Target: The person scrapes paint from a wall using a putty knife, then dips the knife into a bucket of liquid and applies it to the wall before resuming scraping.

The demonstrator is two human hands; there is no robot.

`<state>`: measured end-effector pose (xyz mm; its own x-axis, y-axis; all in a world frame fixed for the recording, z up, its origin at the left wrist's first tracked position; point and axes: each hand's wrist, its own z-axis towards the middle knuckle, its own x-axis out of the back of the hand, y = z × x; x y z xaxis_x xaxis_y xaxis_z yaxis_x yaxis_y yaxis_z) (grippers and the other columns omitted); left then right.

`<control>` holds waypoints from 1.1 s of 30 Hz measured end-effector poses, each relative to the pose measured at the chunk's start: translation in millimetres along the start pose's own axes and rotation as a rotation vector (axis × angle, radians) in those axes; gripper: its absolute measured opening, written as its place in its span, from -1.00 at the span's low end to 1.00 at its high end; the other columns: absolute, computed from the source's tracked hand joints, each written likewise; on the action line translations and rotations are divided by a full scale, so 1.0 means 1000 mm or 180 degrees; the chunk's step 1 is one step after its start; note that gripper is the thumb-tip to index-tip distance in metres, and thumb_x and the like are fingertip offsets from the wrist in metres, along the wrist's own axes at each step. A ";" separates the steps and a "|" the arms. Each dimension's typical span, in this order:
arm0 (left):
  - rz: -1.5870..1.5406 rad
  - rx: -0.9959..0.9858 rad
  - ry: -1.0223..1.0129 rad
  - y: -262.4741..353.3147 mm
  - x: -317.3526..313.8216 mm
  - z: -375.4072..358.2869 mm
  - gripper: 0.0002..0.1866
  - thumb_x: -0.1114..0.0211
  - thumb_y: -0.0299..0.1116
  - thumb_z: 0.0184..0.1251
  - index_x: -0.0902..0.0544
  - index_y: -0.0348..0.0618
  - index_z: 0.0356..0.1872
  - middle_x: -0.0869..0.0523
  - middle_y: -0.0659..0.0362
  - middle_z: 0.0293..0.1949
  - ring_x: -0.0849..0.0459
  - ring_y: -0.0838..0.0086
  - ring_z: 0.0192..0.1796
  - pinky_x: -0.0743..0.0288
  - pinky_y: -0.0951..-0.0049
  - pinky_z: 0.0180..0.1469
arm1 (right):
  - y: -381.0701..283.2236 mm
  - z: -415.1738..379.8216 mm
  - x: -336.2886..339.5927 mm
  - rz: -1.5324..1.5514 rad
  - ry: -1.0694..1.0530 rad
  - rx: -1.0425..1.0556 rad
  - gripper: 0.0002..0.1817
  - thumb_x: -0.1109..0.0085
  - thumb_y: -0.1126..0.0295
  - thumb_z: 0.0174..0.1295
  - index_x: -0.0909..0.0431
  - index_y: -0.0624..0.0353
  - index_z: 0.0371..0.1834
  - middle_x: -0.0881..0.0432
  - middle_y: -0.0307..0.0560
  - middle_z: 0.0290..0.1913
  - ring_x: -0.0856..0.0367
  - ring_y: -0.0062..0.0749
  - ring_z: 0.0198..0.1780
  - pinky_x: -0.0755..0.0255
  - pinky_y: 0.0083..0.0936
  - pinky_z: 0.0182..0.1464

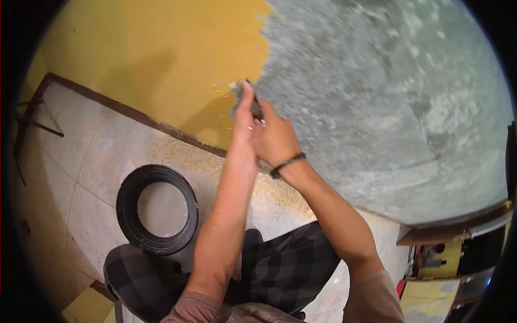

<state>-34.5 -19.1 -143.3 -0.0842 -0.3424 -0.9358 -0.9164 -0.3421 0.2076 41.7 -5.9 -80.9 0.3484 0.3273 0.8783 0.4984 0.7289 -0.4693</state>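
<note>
Both hands are together at the wall, on a dark scraper (258, 111) whose far end meets the ragged edge of the yellow paint (161, 43). My right hand (277, 137), with a dark band at the wrist, is closed around its handle. My left hand (245, 116) is closed on the tool from the other side, further up, with its thumb pointing at the wall; most of its fingers are hidden. Bare grey wall (350, 81) spreads to the right of the paint edge. Small flakes cling around the blade end, which is partly hidden.
A black bucket (125, 207) with cloudy whitish liquid stands on the tiled floor (91, 156), left of my knees. Yellow paint flakes (280, 196) lie along the wall's foot. A brown baseboard (129, 110) edges the yellow wall. Thin dark legs (43, 124) stand at far left.
</note>
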 end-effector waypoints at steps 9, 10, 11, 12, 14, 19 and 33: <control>0.0168 -0.0120 0.0295 -0.001 -0.015 -0.009 -0.39 -0.21 0.34 0.14 -0.53 -0.05 -0.17 -0.53 0.23 -0.38 -0.54 0.47 -0.35 -0.45 0.33 -0.32 | -0.003 -0.001 0.007 0.0056 0.0015 -0.0054 -0.60 0.04 0.42 0.19 -0.36 0.17 0.13 -0.59 0.42 -0.21 -0.56 0.37 -0.18 -0.45 0.04 -0.11; -0.0083 -0.0018 0.0342 0.007 -0.013 -0.012 -0.38 -0.21 0.35 0.13 -0.55 -0.04 -0.15 -0.53 0.24 -0.39 -0.54 0.47 -0.35 -0.46 0.35 -0.32 | -0.010 0.005 0.002 0.0010 -0.0091 -0.0057 -0.61 0.04 0.42 0.18 -0.37 0.19 0.12 -0.59 0.42 -0.22 -0.56 0.38 -0.19 -0.44 0.05 -0.10; -0.0275 0.0060 -0.0278 0.017 0.015 0.007 -0.40 -0.22 0.33 0.14 -0.56 -0.02 -0.15 -0.55 0.25 -0.39 -0.55 0.47 -0.34 -0.47 0.37 -0.32 | -0.016 0.015 -0.008 -0.0113 -0.0131 0.0037 -0.62 0.05 0.43 0.18 -0.40 0.19 0.10 -0.59 0.43 -0.22 -0.55 0.38 -0.17 -0.43 0.06 -0.09; -0.0249 0.0072 -0.0269 0.018 0.014 0.006 -0.40 -0.22 0.33 0.14 -0.56 -0.02 -0.15 -0.55 0.25 -0.39 -0.55 0.47 -0.34 -0.47 0.37 -0.32 | -0.021 0.017 -0.017 -0.0158 -0.0068 0.0106 -0.61 0.04 0.43 0.17 -0.38 0.17 0.11 -0.59 0.42 -0.23 -0.54 0.39 -0.16 -0.42 0.07 -0.09; 0.0049 -0.0586 -0.0092 0.027 0.011 0.002 -0.43 -0.25 0.31 0.13 -0.57 -0.01 -0.17 -0.57 0.26 -0.38 -0.56 0.49 -0.34 -0.48 0.39 -0.33 | -0.025 0.013 -0.015 -0.0003 -0.0125 0.0039 -0.58 0.01 0.44 0.17 -0.35 0.14 0.14 -0.61 0.39 -0.21 -0.56 0.37 -0.17 -0.44 0.06 -0.09; 0.0125 0.0011 0.0235 -0.003 -0.006 -0.016 -0.38 -0.29 0.28 0.12 -0.54 -0.02 -0.03 -0.56 0.29 -0.26 -0.53 0.50 -0.23 -0.47 0.42 -0.24 | -0.009 -0.019 0.002 0.0092 0.0084 0.0040 -0.59 -0.02 0.51 0.14 -0.31 0.20 0.10 -0.62 0.38 -0.23 -0.59 0.32 -0.17 -0.47 0.05 -0.10; -0.0016 -0.0241 0.0160 -0.010 -0.005 -0.010 -0.51 -0.28 0.26 0.14 -0.51 0.06 -0.27 -0.45 0.34 -0.50 -0.46 0.61 -0.53 -0.35 0.58 -0.54 | 0.001 -0.018 0.000 0.0377 0.0172 0.0045 -0.55 -0.01 0.45 0.18 -0.30 0.09 0.19 -0.60 0.42 -0.17 -0.55 0.37 -0.13 -0.46 -0.02 -0.08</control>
<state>-21.3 -23.0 -137.4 -0.0582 -0.3833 -0.9218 -0.8845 -0.4084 0.2257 56.5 -15.4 -83.0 0.4466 0.3792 0.8104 0.4401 0.6955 -0.5679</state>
